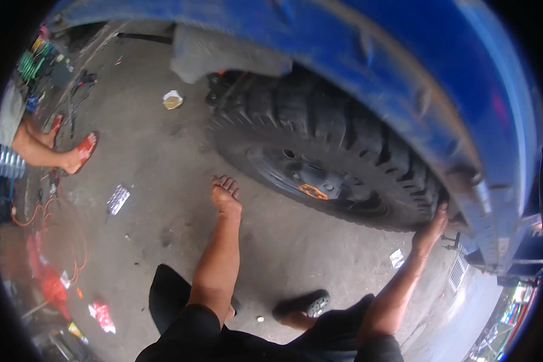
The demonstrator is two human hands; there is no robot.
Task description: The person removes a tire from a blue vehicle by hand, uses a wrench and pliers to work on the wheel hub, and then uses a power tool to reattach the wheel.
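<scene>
A large black knobby tyre (338,130) on a dark wheel with an orange hub (312,191) sits under the blue wheel arch (398,72) of a vehicle. My left hand (225,193) reaches out over the concrete floor just left of the tyre, fingers loosely curled, holding nothing. My right hand (433,226) presses on the tyre's tread at its right side, under the blue body edge. My forearms come up from the bottom, and a black shoe (304,303) shows between them.
Another person's legs in red sandals (81,151) stand at the left. Orange cable (54,241), tools and scraps of paper (118,199) litter the concrete floor (163,139). A crumpled white wrapper (173,99) lies near the tyre's far side.
</scene>
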